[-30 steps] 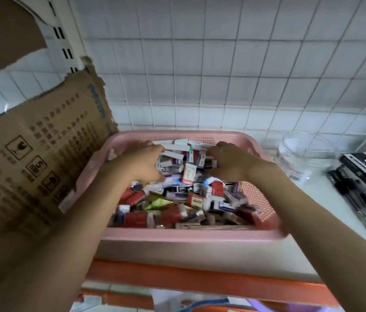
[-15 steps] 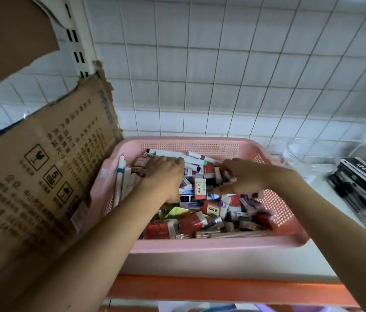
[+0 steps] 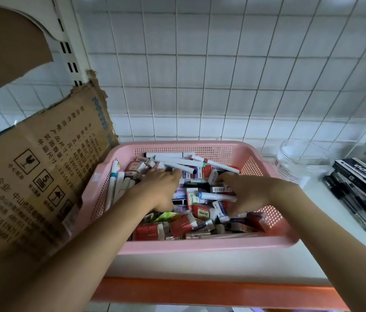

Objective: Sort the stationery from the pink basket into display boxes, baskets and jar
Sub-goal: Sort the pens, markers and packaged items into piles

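A white tiled wall (image 3: 222, 75) filled the upper frame, and a torn brown cardboard box (image 3: 31, 176) printed with handling symbols leaned in at nine o'clock. On the white surface (image 3: 222, 264), edged in orange along its near side, a pink basket (image 3: 200, 245) sat at the centre, its left rim touching the cardboard. The basket was heaped with stationery (image 3: 200, 212): small red and white eraser boxes, some marked 2B, with white marker pens (image 3: 177, 162) lying across the pile at its twelve o'clock side and more pens standing against the wall at nine o'clock. A person's two bare forearms reached in from six o'clock. The left hand (image 3: 159, 190) lay palm down on the pile, its fingers extended toward the markers and touching them; whether it had hold of anything could not be told. The right hand (image 3: 249, 194) was curled into the heap at the basket's three o'clock side, fingers bent among the boxes and beside a white tube (image 3: 215, 196), though a firm grip on any one item could not be made out. At two o'clock of the basket stood a clear jar (image 3: 301, 163), and just beside it, at three o'clock, a display box of black pens (image 3: 362, 190).
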Available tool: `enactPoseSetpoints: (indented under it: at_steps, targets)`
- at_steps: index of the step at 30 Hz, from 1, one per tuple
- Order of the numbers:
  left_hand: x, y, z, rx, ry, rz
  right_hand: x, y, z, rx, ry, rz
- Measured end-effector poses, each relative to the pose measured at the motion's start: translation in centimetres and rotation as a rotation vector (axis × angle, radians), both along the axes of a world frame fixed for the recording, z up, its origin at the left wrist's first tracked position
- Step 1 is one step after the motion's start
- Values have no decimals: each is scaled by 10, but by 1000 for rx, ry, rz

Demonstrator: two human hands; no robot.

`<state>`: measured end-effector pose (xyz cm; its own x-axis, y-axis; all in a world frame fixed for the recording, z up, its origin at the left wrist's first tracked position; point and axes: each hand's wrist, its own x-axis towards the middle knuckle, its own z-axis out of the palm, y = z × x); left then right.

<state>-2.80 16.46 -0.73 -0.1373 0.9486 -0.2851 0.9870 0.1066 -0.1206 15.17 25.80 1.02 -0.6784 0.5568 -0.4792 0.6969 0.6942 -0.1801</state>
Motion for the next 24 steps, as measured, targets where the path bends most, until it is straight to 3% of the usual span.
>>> enactPoseSetpoints:
  at_steps: [9, 17, 24]
  targets:
    - [8, -1, 13, -93, -110, 57, 7, -5, -4, 59, 97, 19]
    - [4, 5, 6, -184, -247, 123, 8, -4, -9, -86, 221, 47]
    - [-2, 6, -2, -146, -162, 16, 4, -4, -19, 21, 167, 93]
